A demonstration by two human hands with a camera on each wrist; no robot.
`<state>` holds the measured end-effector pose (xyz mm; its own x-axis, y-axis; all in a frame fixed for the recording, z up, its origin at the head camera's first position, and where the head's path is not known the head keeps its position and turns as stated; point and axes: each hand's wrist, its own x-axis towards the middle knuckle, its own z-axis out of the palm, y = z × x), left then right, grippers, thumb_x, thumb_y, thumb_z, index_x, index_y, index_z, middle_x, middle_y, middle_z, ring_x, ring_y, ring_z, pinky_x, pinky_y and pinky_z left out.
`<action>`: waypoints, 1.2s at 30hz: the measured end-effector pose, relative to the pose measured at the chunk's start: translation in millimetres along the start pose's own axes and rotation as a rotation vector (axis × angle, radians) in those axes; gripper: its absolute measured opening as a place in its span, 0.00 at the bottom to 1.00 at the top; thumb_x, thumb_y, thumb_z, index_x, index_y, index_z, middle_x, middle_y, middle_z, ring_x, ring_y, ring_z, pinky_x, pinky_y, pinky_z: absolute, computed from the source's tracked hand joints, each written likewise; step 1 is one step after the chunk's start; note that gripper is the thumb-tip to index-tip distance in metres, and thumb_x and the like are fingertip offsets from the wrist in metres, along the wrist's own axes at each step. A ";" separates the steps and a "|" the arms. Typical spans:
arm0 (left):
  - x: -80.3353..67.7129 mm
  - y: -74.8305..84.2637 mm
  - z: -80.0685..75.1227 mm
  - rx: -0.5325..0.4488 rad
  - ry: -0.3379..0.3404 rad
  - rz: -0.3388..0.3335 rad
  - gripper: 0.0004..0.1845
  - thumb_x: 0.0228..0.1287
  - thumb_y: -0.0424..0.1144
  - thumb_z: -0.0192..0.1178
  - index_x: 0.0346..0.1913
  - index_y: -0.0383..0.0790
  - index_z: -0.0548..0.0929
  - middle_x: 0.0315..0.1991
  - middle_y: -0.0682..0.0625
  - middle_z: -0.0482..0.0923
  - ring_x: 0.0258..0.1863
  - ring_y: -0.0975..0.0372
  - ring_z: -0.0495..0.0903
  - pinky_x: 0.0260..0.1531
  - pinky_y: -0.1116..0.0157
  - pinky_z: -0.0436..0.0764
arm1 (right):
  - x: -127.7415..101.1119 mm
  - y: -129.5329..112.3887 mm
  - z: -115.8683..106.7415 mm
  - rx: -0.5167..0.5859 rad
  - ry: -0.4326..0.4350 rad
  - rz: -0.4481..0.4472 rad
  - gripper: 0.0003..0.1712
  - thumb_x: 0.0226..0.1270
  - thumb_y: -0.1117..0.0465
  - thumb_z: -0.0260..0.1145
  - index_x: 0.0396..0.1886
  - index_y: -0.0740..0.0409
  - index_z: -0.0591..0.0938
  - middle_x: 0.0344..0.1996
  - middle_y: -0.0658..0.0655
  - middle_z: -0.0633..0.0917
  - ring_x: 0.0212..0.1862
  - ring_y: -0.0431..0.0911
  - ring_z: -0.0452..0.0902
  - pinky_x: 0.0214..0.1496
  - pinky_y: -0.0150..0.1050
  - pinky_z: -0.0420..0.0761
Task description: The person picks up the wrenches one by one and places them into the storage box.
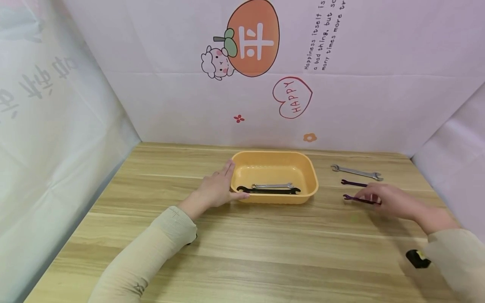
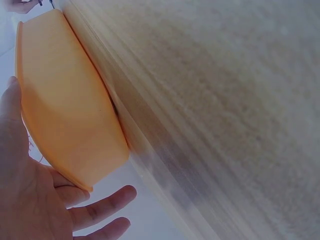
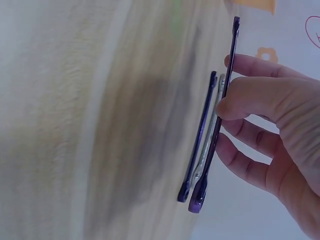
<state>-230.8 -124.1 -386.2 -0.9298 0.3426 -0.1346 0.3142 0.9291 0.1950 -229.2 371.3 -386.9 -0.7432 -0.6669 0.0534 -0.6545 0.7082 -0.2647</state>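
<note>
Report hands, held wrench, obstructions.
Right hand pinching purple open-end wrench, lifted. Left hand holding yellow bin. Silver wrench, black wrench inside. Nothing between held wrench and bin.

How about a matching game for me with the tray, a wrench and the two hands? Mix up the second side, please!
Things:
1. tray
2. black wrench
3. left hand
4. right hand

Matches:
A. pinching a purple wrench
B. lying inside something
C. yellow-orange
D. holding the tray at one end

Right pairs: 1-C, 2-B, 3-D, 4-A
</note>
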 end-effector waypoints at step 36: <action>-1.2 0.8 -1.6 -0.002 -0.001 -0.004 0.65 0.61 0.79 0.52 0.83 0.37 0.40 0.83 0.44 0.35 0.72 0.39 0.66 0.59 0.41 0.76 | 42.4 -22.4 -39.3 0.003 0.010 -0.010 0.29 0.48 0.83 0.69 0.49 0.57 0.88 0.34 0.43 0.80 0.34 0.39 0.77 0.31 0.35 0.78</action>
<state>-229.8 -123.9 -384.3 -0.9309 0.3387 -0.1365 0.3097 0.9304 0.1962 -251.5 336.3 -340.9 -0.7381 -0.6715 0.0655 -0.6614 0.7010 -0.2668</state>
